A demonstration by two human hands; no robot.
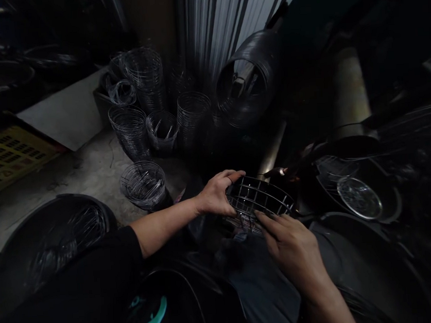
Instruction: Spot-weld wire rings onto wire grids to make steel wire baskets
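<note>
A small oval wire grid basket (258,199) sits between both hands, just above my lap. My left hand (217,194) curls round its left rim, thumb over the top wire. My right hand (291,242) grips its near right edge, fingers pressed on the wires. The light is dim, and the underside of the basket is hidden.
Stacks of round wire baskets (140,127) stand on the concrete floor ahead. A large coil of wire (249,79) leans at the back. A dark tub of wire pieces (49,247) is at the left, a yellow crate (10,154) far left, and a black pan with a shiny disc (360,196) at the right.
</note>
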